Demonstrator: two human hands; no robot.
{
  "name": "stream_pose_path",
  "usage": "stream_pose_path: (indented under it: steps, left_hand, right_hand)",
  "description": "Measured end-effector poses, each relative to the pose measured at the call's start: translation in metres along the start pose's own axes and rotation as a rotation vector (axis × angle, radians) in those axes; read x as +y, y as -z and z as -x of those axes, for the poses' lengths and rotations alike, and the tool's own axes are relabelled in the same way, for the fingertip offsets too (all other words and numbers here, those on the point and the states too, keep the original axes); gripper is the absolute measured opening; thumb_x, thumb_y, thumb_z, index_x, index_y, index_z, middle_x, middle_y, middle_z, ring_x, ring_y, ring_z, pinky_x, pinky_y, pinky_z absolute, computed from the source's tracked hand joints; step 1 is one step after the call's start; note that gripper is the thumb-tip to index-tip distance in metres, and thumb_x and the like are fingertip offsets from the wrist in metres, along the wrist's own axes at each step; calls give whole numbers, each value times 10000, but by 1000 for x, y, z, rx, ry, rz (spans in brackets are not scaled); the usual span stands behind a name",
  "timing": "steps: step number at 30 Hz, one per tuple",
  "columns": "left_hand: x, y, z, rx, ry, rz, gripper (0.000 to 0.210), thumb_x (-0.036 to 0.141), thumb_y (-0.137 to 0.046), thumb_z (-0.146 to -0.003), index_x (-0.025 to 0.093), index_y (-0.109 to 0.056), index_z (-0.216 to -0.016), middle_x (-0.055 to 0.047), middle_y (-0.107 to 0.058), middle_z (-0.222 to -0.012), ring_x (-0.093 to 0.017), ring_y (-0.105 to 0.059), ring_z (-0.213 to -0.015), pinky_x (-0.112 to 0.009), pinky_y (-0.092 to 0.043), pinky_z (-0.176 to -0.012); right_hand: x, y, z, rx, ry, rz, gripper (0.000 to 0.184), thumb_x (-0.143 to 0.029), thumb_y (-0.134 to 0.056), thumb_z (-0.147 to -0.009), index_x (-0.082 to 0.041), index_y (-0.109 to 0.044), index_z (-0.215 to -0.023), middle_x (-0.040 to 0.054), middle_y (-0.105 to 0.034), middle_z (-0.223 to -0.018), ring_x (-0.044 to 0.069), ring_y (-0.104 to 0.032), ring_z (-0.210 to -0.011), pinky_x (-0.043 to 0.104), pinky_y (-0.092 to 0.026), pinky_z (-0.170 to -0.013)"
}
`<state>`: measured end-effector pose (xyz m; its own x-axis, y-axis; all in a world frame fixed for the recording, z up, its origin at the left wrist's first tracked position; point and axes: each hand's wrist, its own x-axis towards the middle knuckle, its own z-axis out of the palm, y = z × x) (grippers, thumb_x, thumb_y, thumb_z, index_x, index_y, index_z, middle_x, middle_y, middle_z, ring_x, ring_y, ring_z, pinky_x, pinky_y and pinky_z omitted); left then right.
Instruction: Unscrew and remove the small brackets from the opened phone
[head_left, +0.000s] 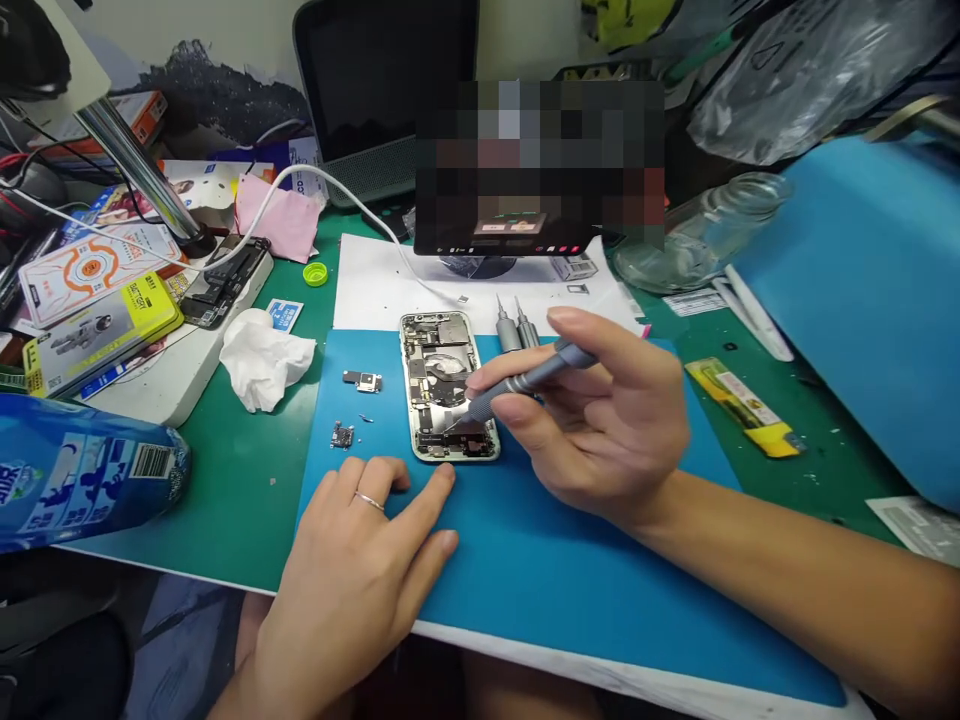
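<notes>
An opened smartphone (427,390) with a pale frame and bare inner parts lies on the blue mat. My right hand (615,420) is closed round a grey precision screwdriver (525,378); the tool's tip points down at the phone's lower end, though exact contact is too small to make out. Just below the phone rests my left hand (367,560), index finger stretched to its bottom edge and thumb apart, with nothing held. Two more grey screwdrivers (517,325) stand behind the phone. Left of it lie a small camera part (363,381) and a little circuit board (342,434).
A blue bottle-like pack (90,470) sits at the left, near a crumpled tissue (264,360) and a yellow battery box (101,330). Behind are a lit tablet screen (517,235), a glass jar (705,235) and a white cable (345,185). A yellow packet (742,405) lies right.
</notes>
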<state>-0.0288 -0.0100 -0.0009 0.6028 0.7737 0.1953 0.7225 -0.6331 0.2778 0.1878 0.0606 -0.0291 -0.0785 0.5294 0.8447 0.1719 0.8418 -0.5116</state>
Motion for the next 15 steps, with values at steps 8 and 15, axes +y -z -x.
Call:
stream_pose_path:
  steps: [8,15]
  left_hand:
    - [2,2,-3,-27,0,-10,431,371,-476,-1068,201,-582,-1450,-101,-628,-1084,-245,-561,-830,-406,-497,-668]
    - [2,-3,1,5,-7,-11,466,385,-467,-1070,147,-576,-1455,-115,-655,-1110,-256,-579,-877,-409,-494,-714]
  right_hand:
    - [-9,0,-5,-59,-131,40,685,-66,-664,-920,-348,-500,-1522,61,-648,-1404,167,-782,-845,275,-701,-662]
    - [-13,5,-8,-215,-119,161,753,-95,-734,-876,-365,-494,-1537,17,-768,-972,192,-779,-764,339,-722,-782]
